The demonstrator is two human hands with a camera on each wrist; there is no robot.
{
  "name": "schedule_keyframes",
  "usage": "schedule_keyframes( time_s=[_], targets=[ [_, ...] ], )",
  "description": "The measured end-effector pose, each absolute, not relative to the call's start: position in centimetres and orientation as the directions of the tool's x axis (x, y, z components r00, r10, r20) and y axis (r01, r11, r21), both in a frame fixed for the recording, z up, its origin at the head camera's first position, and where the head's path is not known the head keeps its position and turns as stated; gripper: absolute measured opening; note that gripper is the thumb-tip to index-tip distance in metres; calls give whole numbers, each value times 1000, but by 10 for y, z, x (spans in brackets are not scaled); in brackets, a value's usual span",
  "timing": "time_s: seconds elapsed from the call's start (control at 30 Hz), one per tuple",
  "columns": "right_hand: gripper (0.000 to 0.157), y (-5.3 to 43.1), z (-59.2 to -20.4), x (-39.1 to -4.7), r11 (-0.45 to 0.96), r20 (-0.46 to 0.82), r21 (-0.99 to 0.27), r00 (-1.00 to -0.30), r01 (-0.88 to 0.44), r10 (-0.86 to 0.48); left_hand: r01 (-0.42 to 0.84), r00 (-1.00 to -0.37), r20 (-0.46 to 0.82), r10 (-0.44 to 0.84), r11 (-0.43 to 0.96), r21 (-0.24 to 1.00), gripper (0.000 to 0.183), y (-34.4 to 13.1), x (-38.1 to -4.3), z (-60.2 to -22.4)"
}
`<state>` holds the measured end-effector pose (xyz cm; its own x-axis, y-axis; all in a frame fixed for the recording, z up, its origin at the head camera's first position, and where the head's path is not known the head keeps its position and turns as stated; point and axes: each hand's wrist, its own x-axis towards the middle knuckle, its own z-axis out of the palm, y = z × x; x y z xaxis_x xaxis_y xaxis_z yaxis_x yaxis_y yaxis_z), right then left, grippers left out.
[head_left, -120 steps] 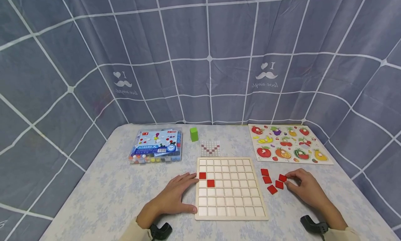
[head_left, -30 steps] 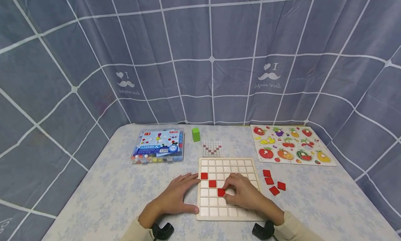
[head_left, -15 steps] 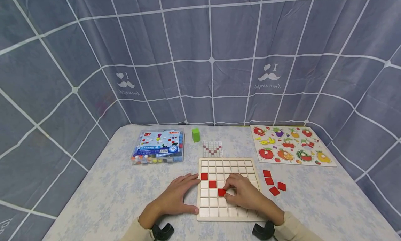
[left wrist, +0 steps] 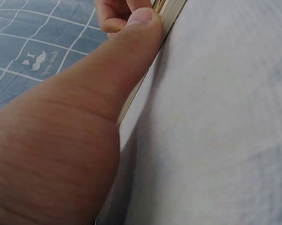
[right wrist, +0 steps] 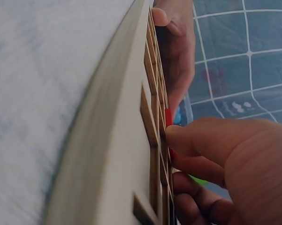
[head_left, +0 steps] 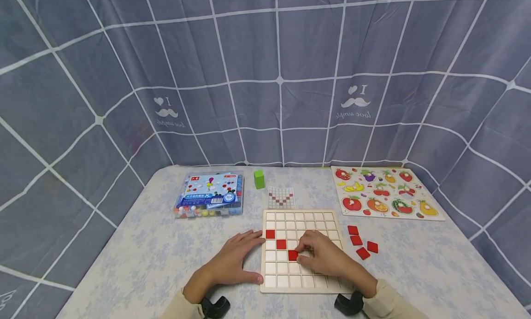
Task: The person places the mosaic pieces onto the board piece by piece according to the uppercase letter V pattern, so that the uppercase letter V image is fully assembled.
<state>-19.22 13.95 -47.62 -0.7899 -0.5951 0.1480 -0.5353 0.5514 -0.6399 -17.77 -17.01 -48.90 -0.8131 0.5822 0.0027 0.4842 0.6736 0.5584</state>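
A wooden grid board (head_left: 307, 282) lies on the table in front of me. Two red tiles, the upper one (head_left: 270, 234) and the lower one (head_left: 281, 244), sit in cells stepping down from the left edge. My right hand (head_left: 325, 254) pinches a third red tile (head_left: 292, 255) between thumb and index finger at the cell diagonally below them. In the right wrist view the right thumb (right wrist: 192, 136) is right at the grid, partly hiding the red. Along the board's left edge rests my left hand (head_left: 234, 259), fingers extended, its thumb (left wrist: 136, 37) against the rim.
Several loose red tiles (head_left: 356, 240) lie right of the board. Behind it are a small pattern card (head_left: 281, 197) and a green block (head_left: 259, 179). A clear plastic box (head_left: 209, 194) stands back left, a fruit puzzle board (head_left: 386, 192) back right.
Four seconds ago my right hand was at the loose tiles on the right; it has brought one left onto the board. Over the last second both hands stay almost still.
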Motion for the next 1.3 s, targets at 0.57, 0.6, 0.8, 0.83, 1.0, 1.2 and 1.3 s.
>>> schedule_keyframes(
  time_s=[0.57,0.6,0.8,0.83,1.0,1.2,1.3],
  targets=[
    [16,135,-479,-190,592,180,-576,-794,-563,-580,487,-810,1,587,671,559,94,-171,-177,-486],
    [16,135,-479,-190,595,175,-576,-796,-560,-580,487,-810,1,586,672,558,94,-171,-177,-486],
    [13,142,-469,-190,568,119,-627,-785,-534,-607,495,-808,11,589,669,555,94,-170,-177,-487],
    [16,144,-467,-190,556,104,-647,-783,-522,-614,495,-808,10,589,670,554,94,-170,-178,-487],
    [30,163,-454,-196,470,90,-724,-744,-505,-662,483,-811,-3,585,672,560,95,-170,-178,-488],
    [30,209,-452,-212,481,170,-694,-771,-535,-613,491,-805,8,593,659,570,94,-170,-177,-488],
    [29,236,-454,-215,585,164,-649,-841,-486,-516,499,-803,19,596,655,567,93,-171,-177,-487]
  ],
)
